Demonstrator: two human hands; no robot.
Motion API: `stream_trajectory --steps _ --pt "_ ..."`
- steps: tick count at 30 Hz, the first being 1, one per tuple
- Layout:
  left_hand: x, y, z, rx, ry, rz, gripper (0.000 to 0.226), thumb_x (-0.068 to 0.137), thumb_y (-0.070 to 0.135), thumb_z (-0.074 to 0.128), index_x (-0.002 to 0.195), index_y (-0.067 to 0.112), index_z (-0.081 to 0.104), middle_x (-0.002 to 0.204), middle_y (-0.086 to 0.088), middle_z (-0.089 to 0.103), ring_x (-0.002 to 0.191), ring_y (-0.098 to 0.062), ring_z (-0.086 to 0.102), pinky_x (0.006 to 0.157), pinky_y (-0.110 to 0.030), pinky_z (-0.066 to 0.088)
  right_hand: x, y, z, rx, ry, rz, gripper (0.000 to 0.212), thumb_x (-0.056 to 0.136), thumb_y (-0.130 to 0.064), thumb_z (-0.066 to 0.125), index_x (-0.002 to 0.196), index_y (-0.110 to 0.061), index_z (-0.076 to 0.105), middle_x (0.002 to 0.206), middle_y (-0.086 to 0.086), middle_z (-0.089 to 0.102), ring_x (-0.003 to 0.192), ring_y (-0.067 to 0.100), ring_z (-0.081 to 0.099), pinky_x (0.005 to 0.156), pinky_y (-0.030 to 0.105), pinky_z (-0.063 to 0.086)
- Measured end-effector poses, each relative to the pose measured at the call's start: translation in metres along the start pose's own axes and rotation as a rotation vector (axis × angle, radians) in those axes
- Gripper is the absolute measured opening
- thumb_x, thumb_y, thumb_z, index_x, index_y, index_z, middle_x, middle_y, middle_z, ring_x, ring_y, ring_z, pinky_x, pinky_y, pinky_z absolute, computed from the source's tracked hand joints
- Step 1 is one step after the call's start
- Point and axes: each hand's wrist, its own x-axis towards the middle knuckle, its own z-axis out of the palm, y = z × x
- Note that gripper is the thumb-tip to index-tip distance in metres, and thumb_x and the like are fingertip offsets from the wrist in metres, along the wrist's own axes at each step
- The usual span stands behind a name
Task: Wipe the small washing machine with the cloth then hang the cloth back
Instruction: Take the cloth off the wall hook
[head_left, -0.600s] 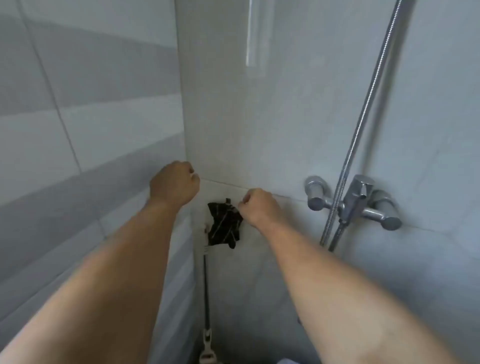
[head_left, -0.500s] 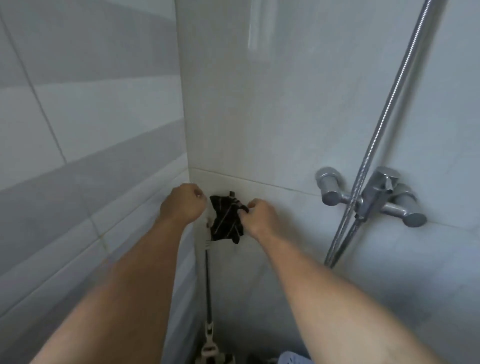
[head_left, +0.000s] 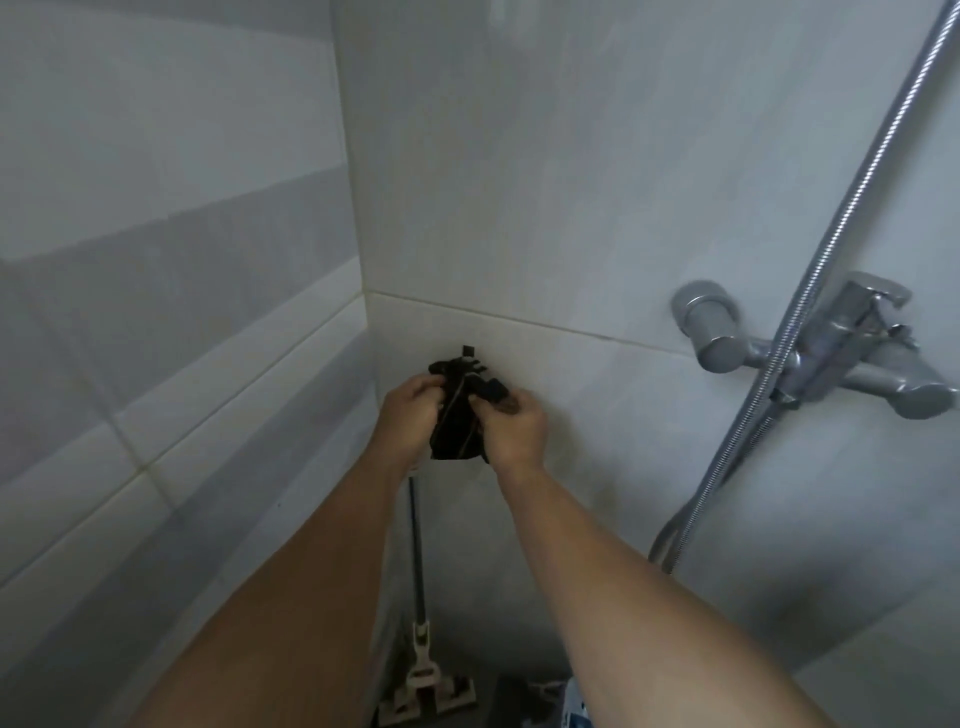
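A small dark cloth (head_left: 457, 421) with thin pale stripes hangs bunched against the white tiled wall, just under a small black hook (head_left: 468, 351) near the corner. My left hand (head_left: 408, 415) grips the cloth's left side. On its right side my right hand (head_left: 514, 431) pinches the fabric. Both arms reach forward from the bottom of the view. The washing machine is not in view.
A chrome shower mixer tap (head_left: 810, 358) is mounted on the wall at right, with a metal hose (head_left: 831, 249) running up past it. A mop (head_left: 418, 571) with a dark handle leans in the corner below the cloth. Grey and white tiles cover the left wall.
My left hand has come off the wall and closed on the cloth's left side. My right hand has slid lower on the cloth. The view has tilted down.
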Motion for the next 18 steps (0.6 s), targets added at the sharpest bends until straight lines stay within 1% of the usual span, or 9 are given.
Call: stream_trajectory --steps 1,3,5,7,9,11,13,15,18 --pt "-0.005 0.001 0.001 -0.003 -0.001 0.007 0.029 0.095 0.013 0.053 0.118 0.018 0.069 0.111 -0.008 0.073 0.094 -0.017 0.069 0.076 -0.027 0.053 -0.001 0.000 -0.004 0.011 -0.035 -0.015 0.009 0.080 -0.020 0.079 0.083 -0.020 0.070 0.081 0.002 0.075 0.080 0.021 0.073 0.079 0.046 0.062" --pt "-0.014 -0.004 0.006 0.025 -0.002 0.032 0.022 0.095 0.018 0.055 0.112 0.020 0.069 0.109 -0.008 0.074 0.093 -0.019 0.070 0.077 -0.030 0.056 -0.009 0.001 -0.020 0.022 -0.081 -0.062 0.011 0.084 -0.019 0.075 0.075 -0.024 0.073 0.079 0.003 0.077 0.076 0.019 0.073 0.076 0.042 0.061" --pt "-0.024 -0.023 0.015 0.074 -0.007 0.056 0.026 0.096 0.027 0.057 0.120 0.021 0.064 0.113 -0.006 0.072 0.098 -0.020 0.070 0.091 -0.038 0.057 -0.023 0.014 -0.043 0.033 -0.124 -0.062 0.013 0.088 -0.015 0.072 0.077 -0.022 0.076 0.082 0.006 0.078 0.079 0.021 0.075 0.073 0.035 0.060" --pt "-0.037 -0.059 0.028 0.093 -0.015 0.047 0.037 0.098 0.030 0.058 0.134 0.022 0.056 0.117 -0.003 0.067 0.102 -0.018 0.067 0.096 -0.037 0.054 -0.040 0.050 -0.068 0.110 -0.164 0.022 0.010 0.090 -0.013 0.068 0.087 -0.011 0.078 0.088 0.010 0.078 0.083 0.022 0.075 0.072 0.031 0.058" --pt "-0.054 -0.115 0.046 0.064 -0.079 -0.043 0.042 0.099 0.035 0.057 0.139 0.023 0.053 0.122 -0.002 0.064 0.105 -0.016 0.064 0.096 -0.035 0.051 -0.064 0.106 -0.094 0.160 -0.178 0.109 0.014 0.093 -0.013 0.064 0.094 -0.004 0.075 0.089 0.012 0.076 0.083 0.021 0.073 0.072 0.029 0.056" --pt "-0.076 -0.184 0.065 -0.039 -0.234 -0.283 0.043 0.098 0.045 0.055 0.132 0.020 0.060 0.127 -0.009 0.065 0.111 -0.025 0.064 0.099 -0.041 0.051 -0.096 0.170 -0.119 0.216 -0.171 0.224 0.015 0.095 -0.014 0.060 0.094 -0.010 0.074 0.090 0.011 0.075 0.085 0.022 0.072 0.073 0.031 0.056" --pt "-0.103 -0.256 0.080 -0.101 -0.364 -0.505 0.047 0.096 0.048 0.055 0.125 0.014 0.065 0.123 -0.016 0.068 0.115 -0.036 0.064 0.100 -0.049 0.050 -0.122 0.234 -0.144 0.209 -0.160 0.303 0.015 0.095 -0.015 0.059 0.094 -0.015 0.074 0.093 0.010 0.076 0.086 0.022 0.072 0.075 0.032 0.056" --pt "-0.127 -0.322 0.090 -0.124 -0.401 -0.557 0.049 0.094 0.046 0.059 0.126 0.010 0.066 0.120 -0.017 0.071 0.114 -0.036 0.065 0.097 -0.047 0.051 -0.141 0.288 -0.169 0.165 -0.103 0.299 0.014 0.095 -0.016 0.060 0.090 -0.016 0.074 0.091 0.008 0.077 0.084 0.017 0.072 0.075 0.028 0.056" --pt "-0.164 -0.382 0.100 -0.190 -0.337 -0.489 0.051 0.090 0.038 0.066 0.132 0.009 0.063 0.125 -0.015 0.070 0.115 -0.034 0.066 0.103 -0.050 0.049 -0.170 0.335 -0.213 -0.004 -0.025 0.183 0.025 0.095 -0.021 0.066 0.071 -0.014 0.062 0.068 -0.002 0.065 0.059 0.001 0.059 0.057 0.019 0.046"
